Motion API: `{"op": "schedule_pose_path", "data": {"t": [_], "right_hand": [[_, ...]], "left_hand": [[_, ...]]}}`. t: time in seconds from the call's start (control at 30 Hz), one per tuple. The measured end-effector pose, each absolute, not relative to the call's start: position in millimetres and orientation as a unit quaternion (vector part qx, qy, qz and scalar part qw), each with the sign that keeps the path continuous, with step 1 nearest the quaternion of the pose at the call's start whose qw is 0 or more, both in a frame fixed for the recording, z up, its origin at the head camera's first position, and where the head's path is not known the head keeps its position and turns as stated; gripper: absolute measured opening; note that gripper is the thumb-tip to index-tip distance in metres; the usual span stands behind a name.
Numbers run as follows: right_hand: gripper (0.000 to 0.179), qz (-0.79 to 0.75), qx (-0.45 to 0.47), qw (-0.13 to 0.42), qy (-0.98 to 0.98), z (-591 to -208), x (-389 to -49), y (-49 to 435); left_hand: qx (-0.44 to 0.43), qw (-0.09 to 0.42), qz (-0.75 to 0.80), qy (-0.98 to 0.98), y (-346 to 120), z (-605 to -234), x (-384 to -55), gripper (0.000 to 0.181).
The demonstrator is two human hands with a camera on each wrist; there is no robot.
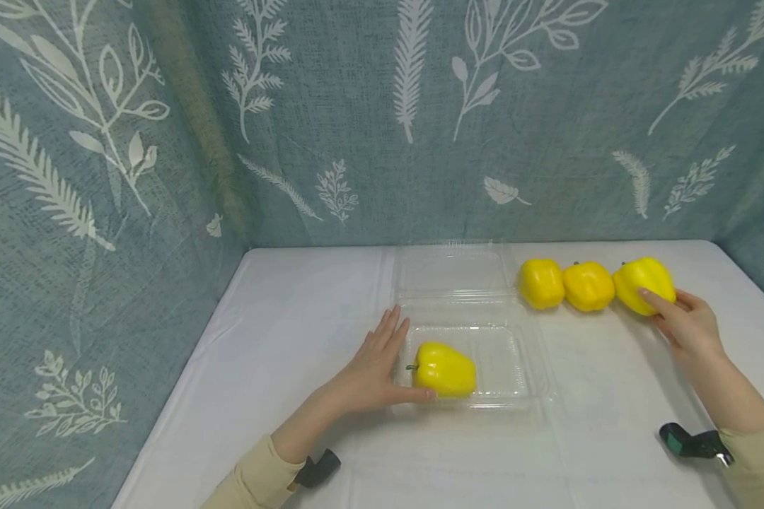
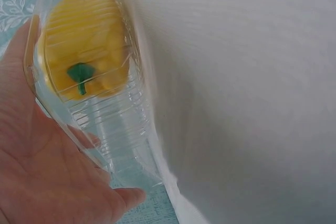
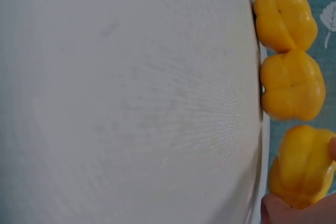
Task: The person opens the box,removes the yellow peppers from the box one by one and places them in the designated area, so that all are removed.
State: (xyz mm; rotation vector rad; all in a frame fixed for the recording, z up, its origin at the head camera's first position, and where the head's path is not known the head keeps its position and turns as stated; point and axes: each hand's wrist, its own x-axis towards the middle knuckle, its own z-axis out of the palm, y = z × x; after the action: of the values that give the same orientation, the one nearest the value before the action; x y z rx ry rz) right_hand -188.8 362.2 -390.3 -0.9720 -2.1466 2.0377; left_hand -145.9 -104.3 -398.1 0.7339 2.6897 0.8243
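Observation:
My right hand (image 1: 692, 326) grips a yellow bell pepper (image 1: 644, 281) at the right end of a row, thumb on its near side. In the right wrist view, the gripped pepper (image 3: 302, 166) stands slightly apart from its neighbour. A clear plastic clamshell container (image 1: 499, 360) lies with its lid (image 1: 452, 272) folded back toward the curtain. Inside its base, toward the left, one yellow bell pepper (image 1: 444, 371) rests on its side, green stem pointing left. My left hand (image 1: 372, 367) spreads along the container's left side, thumb at the front rim, fingers extended toward the hinge.
Two more yellow bell peppers, a left one (image 1: 542, 283) and a middle one (image 1: 588, 286), sit side by side right of the lid. A white cloth (image 1: 293, 339) covers the table. A blue-green leaf-patterned curtain (image 1: 356, 106) hangs behind and along the left.

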Motion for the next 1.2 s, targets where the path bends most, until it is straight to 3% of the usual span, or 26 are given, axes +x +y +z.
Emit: {"op": "schedule_pose_path", "data": {"t": [0.37, 0.83, 1.2], "right_hand": [[0.123, 0.614, -0.302, -0.015, -0.729, -397.5, -196.3, 366.6], [0.097, 0.562, -0.300, -0.030, -0.770, -394.6, -198.5, 363.9], [0.098, 0.542, -0.282, -0.041, -0.790, -396.3, -194.1, 363.9]], "left_hand": [[0.244, 0.123, 0.286, 0.918, -104.2, -397.1, -145.3, 0.119], [0.244, 0.123, 0.284, 0.919, -104.6, -398.1, -145.4, 0.120], [0.248, 0.120, 0.286, 0.918, -104.6, -397.5, -144.9, 0.119]]}}
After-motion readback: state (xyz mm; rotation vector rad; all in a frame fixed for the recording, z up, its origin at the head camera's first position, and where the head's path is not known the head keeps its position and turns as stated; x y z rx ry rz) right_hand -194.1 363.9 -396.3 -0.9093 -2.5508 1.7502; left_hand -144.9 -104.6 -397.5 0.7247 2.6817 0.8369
